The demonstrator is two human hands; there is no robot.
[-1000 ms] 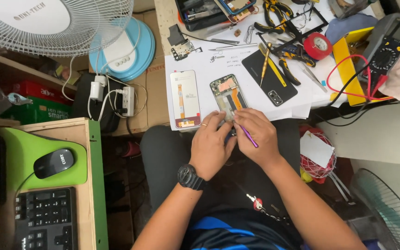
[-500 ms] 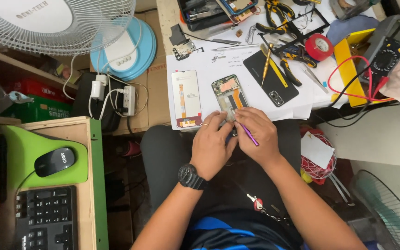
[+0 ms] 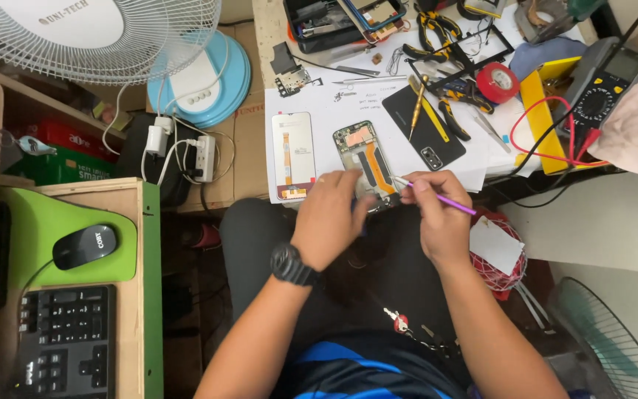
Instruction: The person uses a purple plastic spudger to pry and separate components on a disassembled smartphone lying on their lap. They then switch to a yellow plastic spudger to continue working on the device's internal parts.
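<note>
Evenly and fairly brightly lit from overhead, with the white paper sheet (image 3: 348,111) near glare, deep shadow under the bench around the lap, soft shade beneath the left hand (image 3: 330,218) and right hand (image 3: 441,218), sharp centre, slight wide-angle bending toward the edges.

The left hand (image 3: 328,218) covers the lower end of the opened phone (image 3: 367,164). The purple tool's (image 3: 437,197) tip is too small to make out. The keyboard (image 3: 64,340) and floor fan (image 3: 607,340) run off the picture's edge.
</note>
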